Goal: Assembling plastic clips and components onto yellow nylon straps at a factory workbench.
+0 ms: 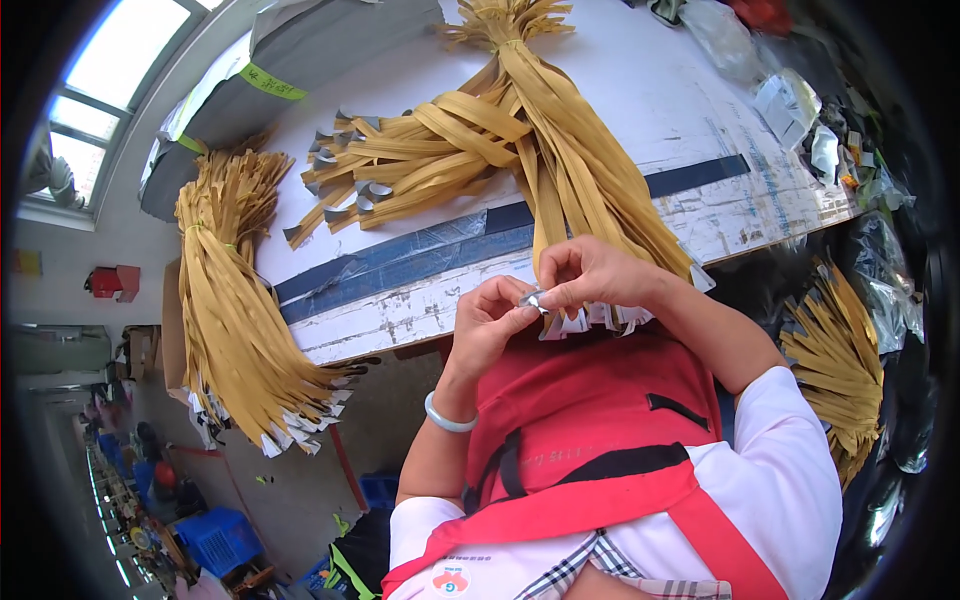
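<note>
My left hand point(492, 322), a pale bracelet on its wrist, is closed in a pinch on a small shiny grey piece point(532, 299) at the table's near edge. My right hand point(588, 274) pinches at the same piece from the other side, thumb and fingers together. Its exact kind is too small to make out. Behind and under my hands, a long bundle of tan fabric strips point(580, 150) hangs over the edge, its near ends white. Left of that bundle, more tan strips point(430, 155) with grey tips fan across the table.
The white worn table point(400, 335) carries dark blue tape bands point(420, 250). A tied bundle of tan strips point(225, 300) hangs at the left, another bundle point(835, 370) at the right. Clear plastic bags point(720, 40) lie far right. A blue crate point(218, 542) stands on the floor.
</note>
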The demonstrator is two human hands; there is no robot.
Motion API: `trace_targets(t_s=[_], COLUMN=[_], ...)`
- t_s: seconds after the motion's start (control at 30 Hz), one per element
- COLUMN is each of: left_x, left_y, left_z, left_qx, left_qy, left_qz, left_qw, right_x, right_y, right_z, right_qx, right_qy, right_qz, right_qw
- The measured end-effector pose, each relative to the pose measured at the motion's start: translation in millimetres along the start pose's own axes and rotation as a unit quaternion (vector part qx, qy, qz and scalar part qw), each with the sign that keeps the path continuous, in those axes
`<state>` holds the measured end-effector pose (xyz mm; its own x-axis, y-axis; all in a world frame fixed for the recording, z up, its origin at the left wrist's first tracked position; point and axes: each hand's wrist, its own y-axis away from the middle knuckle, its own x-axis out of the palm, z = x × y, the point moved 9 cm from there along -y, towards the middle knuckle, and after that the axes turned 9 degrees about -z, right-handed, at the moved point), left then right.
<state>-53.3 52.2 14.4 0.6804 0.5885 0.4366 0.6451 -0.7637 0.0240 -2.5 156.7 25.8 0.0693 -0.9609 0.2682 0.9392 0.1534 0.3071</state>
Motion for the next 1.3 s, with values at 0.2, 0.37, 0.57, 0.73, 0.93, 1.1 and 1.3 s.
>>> trace_targets(t_s=[0.2,0.37,0.57,0.73,0.93,1.1,1.3], left_x=[-15,-22,-22,-16,-6,-137,-67], left_y=[8,6,6,14,16,32,42], left_z=[2,1,-10,-9,-46,-123,5], left_qx=[0.125,0.149,0.079,0.151,0.176,0.286,0.082], left_qy=[-0.281,-0.372,-0.178,-0.298,-0.291,-0.164,-0.277], left_qz=[-0.165,-0.211,-0.095,-0.108,-0.14,-0.434,-0.182], left_qw=[0.937,0.892,0.976,0.936,0.93,0.838,0.94], right_x=[11,20,1,-14,-15,-71,27], right_y=[17,18,21,16,27,49,32], right_z=[27,16,20,-10,17,51,-8], right_qx=[-0.375,-0.371,-0.34,-0.101,-0.184,-0.184,-0.273], right_qy=[0.442,0.471,0.305,0.047,0.078,0.169,0.67], right_qz=[-0.285,-0.283,-0.231,-0.273,-0.236,-0.351,-0.144], right_qw=[0.763,0.748,0.859,0.956,0.951,0.902,0.675])
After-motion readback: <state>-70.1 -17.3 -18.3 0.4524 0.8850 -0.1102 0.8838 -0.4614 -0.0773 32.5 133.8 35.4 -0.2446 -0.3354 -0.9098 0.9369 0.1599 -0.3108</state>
